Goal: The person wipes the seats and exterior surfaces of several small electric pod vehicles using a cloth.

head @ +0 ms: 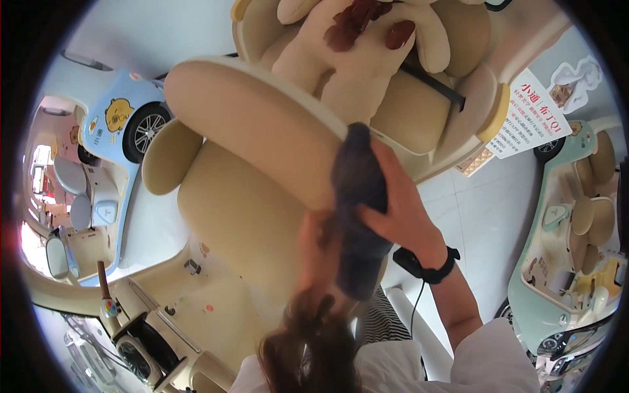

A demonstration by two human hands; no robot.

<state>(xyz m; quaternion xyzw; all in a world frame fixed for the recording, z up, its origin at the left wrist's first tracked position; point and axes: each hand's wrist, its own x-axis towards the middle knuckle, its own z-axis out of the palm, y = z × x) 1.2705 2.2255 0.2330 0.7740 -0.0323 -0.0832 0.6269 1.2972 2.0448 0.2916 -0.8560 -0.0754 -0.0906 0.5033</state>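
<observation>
My right hand (398, 201) grips a dark navy cloth (361, 182), its fingers spread over the right side of the bundle. The cloth lies against the right end of the tan padded seat backrest (255, 118) and hangs down beside the tan seat cushion (236, 201). Blurred, my left hand (317, 245) is just left of the cloth's lower part, over the right side of the cushion. Hair (314, 339) hangs in front of its wrist, and I cannot tell whether its fingers hold the cloth. A black band with a cabled device (425, 265) is around my right wrist.
A cream plush toy (339, 69) sits on the rear seat behind the backrest. Handlebars (109, 307) stand at lower left. A blue vehicle (110, 123) is at left, a green one (523, 294) at right. A sign with writing (533, 115) stands at upper right.
</observation>
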